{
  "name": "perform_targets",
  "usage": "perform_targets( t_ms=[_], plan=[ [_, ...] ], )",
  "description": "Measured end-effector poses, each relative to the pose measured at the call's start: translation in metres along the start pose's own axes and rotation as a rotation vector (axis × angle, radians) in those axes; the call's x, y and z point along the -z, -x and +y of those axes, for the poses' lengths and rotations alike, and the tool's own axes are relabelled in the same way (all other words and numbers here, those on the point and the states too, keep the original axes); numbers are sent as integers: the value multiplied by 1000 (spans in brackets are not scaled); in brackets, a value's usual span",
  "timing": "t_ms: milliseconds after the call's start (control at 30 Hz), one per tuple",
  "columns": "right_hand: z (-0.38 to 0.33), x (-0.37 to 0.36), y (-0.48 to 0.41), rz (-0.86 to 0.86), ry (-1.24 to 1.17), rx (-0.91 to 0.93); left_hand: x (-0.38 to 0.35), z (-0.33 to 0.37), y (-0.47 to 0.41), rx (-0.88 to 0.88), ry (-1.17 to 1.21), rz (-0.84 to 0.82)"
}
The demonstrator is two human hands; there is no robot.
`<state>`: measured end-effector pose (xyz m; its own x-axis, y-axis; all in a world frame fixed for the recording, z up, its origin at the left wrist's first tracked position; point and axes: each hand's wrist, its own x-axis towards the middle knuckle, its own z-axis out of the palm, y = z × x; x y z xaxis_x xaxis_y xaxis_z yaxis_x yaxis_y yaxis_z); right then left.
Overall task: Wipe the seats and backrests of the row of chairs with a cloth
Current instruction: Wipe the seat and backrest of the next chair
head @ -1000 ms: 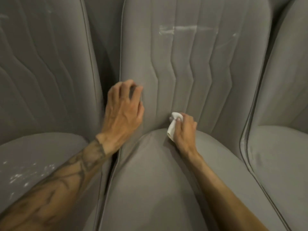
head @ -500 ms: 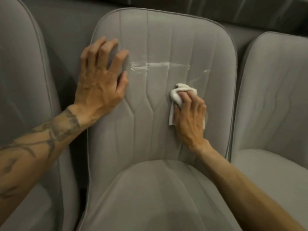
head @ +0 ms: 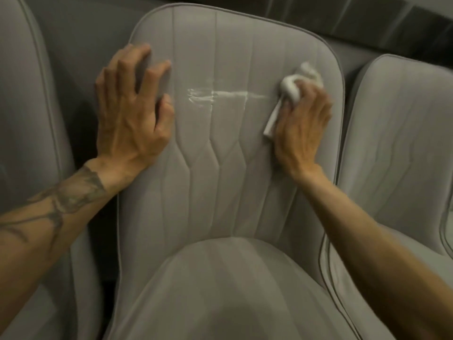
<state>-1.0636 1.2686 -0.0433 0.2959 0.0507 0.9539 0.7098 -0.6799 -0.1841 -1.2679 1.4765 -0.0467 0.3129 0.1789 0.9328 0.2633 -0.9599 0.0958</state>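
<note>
The right hand (head: 302, 123) presses a crumpled white cloth (head: 293, 90) against the upper right part of the middle chair's backrest (head: 220, 168), close to its piped right edge. Its fingers (head: 316, 94) are curled over the wad, clamping it to the grey fabric, and a loose tail of cloth hangs down beside the thumb. A white streak (head: 220, 95) runs across the backrest from just left of these fingers toward the left hand (head: 130, 116). That hand lies flat on the upper left part of the backrest, fingers (head: 157, 72) spread and holding nothing. Below both hands lies the seat cushion (head: 228, 290). Neighbouring grey chairs (head: 402, 143) stand on either side.
</note>
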Motion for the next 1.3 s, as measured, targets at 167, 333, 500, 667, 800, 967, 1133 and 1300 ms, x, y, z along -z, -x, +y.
perform_targets(
  t_ms=[167, 333, 500, 667, 800, 967, 1133, 1300],
  plan=[
    [-23, -13, -12, 106, -34, -112, 1, 3, -1, 3, -1, -10],
    [-7, -13, 5, -19, -92, 162, 2, 3, -2, 5, 35, -18],
    [-21, -21, 3, 101, -6, -25, 1, 1, 0, 25, 41, -2],
    [-6, -13, 15, -98, -24, 289, 1, -3, 0, -8, 40, -43],
    [-14, -18, -29, 128, 9, -66, -1, -3, 0, -7, 63, -26],
    [-52, -16, 31, -159, -145, 272, 0, -2, 0, -14, 57, -23],
    [-27, -22, -35, 124, -52, -82, 0, -1, 1, -1, 62, -17],
    [-89, -30, 37, -58, -229, 205, 2, 0, 0, -23, 77, -23]
  ],
)
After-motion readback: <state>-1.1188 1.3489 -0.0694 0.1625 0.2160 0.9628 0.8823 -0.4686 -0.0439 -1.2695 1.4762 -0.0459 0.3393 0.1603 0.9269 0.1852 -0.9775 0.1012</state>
